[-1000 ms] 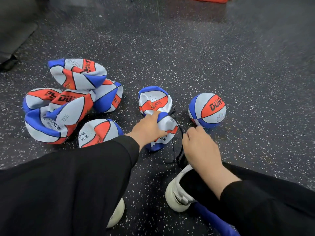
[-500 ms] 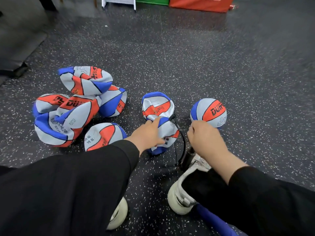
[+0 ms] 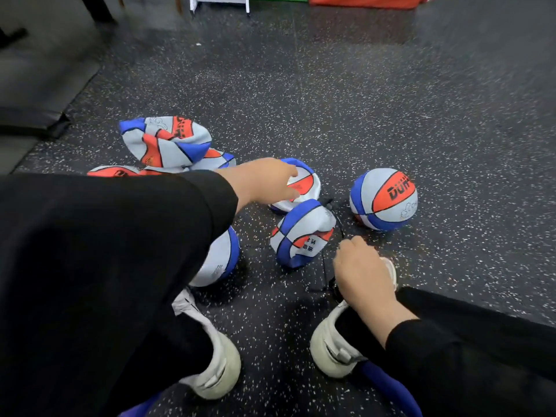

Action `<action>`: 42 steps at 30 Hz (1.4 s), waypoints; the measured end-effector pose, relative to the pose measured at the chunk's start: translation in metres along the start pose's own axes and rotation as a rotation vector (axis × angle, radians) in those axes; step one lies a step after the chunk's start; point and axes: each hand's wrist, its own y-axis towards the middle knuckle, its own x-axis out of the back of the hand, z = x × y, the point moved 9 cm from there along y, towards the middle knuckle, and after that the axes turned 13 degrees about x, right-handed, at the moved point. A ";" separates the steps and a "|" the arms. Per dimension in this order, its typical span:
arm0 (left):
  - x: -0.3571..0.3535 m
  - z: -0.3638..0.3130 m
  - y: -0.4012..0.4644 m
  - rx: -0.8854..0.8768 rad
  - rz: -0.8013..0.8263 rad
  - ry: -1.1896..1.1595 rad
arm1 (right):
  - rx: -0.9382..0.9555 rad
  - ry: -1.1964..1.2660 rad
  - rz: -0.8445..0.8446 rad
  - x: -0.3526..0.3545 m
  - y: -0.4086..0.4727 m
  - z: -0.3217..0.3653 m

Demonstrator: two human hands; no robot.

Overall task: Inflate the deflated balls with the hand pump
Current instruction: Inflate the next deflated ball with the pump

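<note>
— Where's the ball being worked on?

— On the speckled black floor (image 3: 361,115), just ahead of the person's feet. It is the crumpled ball (image 3: 301,233), folded nearly in half, grey, blue and orange-red. Its near half carries small black characters, upside down from here and too small for me to read.

— And the hands?

— The left hand (image 3: 264,183) reaches out from a black sleeve (image 3: 120,251) and lies over the far half of that ball, fingers fairly straight and pointing right. Whether they press it or only touch it, I cannot tell. The right hand (image 3: 362,270) is curled tight into a fist, low down, just above the right shoe (image 3: 334,347). What it grips is hidden under the knuckles.

— Can you see the pump?

— Only its thin black hose (image 3: 338,219), running from the fold of the ball down to the fist.

— Any brand showing?

— On the 1 round ball (image 3: 383,200), to the right of the crumpled one and apart from it: black letters "DUH" on the orange panel, the rest curving out of sight, and a small line drawing on the grey panel below. The flat balls heaped at the left (image 3: 168,142) show bits of the same lettering, but folded and unreadable.

— Anything else?

— A white left shoe (image 3: 216,362), and red and green blocks (image 3: 361,0) at the far edge.
</note>
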 end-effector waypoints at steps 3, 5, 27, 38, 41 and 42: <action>0.018 -0.001 -0.004 -0.077 -0.030 0.079 | -0.084 0.108 -0.012 -0.012 0.003 -0.007; 0.019 -0.006 -0.008 -0.131 -0.011 0.211 | -0.122 0.179 -0.089 -0.007 0.004 -0.013; -0.089 0.108 -0.098 -0.290 0.209 0.545 | -0.273 0.155 -0.233 0.036 0.019 -0.029; -0.100 0.112 -0.128 -0.279 0.288 0.570 | -0.214 0.268 -0.079 0.008 0.012 -0.016; -0.108 0.111 -0.129 -0.282 0.303 0.570 | -0.200 0.235 -0.203 0.058 0.022 -0.021; -0.108 0.111 -0.128 -0.279 0.298 0.562 | -0.193 0.233 -0.242 0.078 0.028 -0.022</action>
